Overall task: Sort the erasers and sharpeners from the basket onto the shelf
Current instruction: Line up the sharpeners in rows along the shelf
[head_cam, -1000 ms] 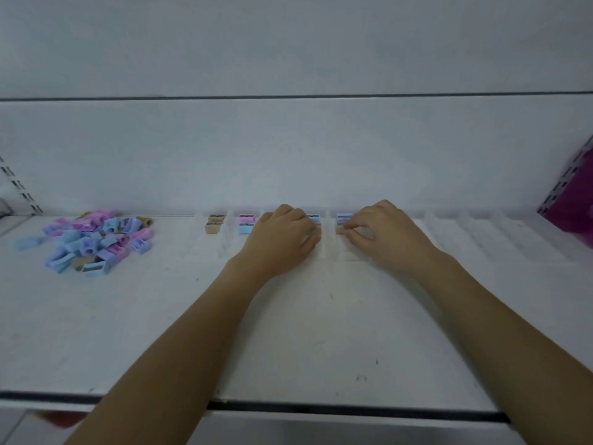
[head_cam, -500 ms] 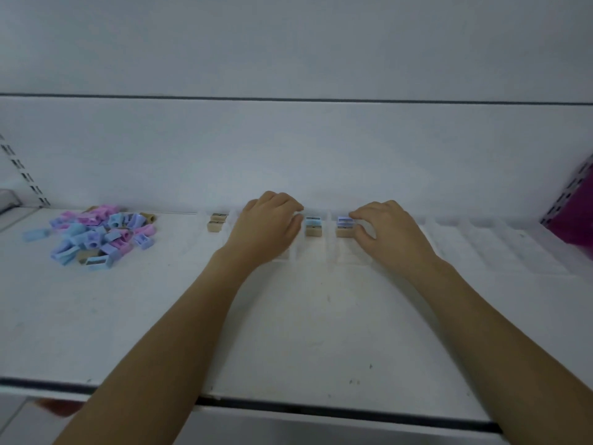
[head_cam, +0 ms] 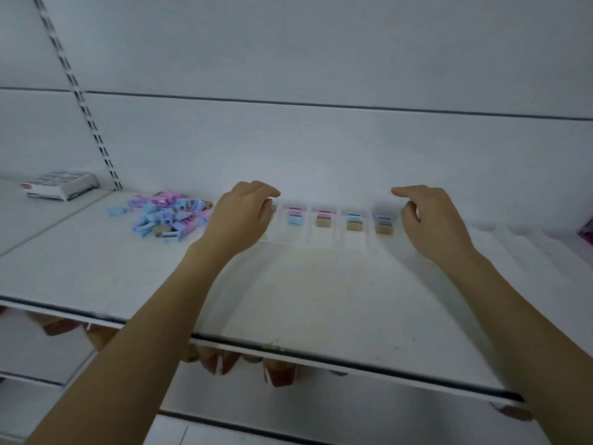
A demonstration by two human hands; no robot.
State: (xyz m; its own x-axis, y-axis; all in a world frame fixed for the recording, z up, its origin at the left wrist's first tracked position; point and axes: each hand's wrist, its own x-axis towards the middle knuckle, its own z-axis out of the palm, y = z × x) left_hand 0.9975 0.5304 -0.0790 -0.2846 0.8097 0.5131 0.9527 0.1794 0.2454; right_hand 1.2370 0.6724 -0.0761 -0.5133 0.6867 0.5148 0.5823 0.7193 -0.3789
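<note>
Head view: sharpeners and erasers [head_cam: 163, 215] lie heaped toward the left of the shelf [head_cam: 305, 300] near its back edge; sorted pairs [head_cam: 324, 218] line that edge. The left grip [head_cam: 239, 216] curls at the leftmost pair, contents indiscernible; the right grip [head_cam: 430, 220] hangs slack, empty. Pieces are probably light, rigid and slick: pinch flat sides.

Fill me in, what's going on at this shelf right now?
A person is sorting small sharpeners from a loose pile into clear lanes on the white shelf. Four lanes each hold two pieces. The left hand has its curled fingers at a tan piece in the lane nearest the pile; whether it grips it is unclear. The right hand hovers empty just right of the last filled lane.
</note>
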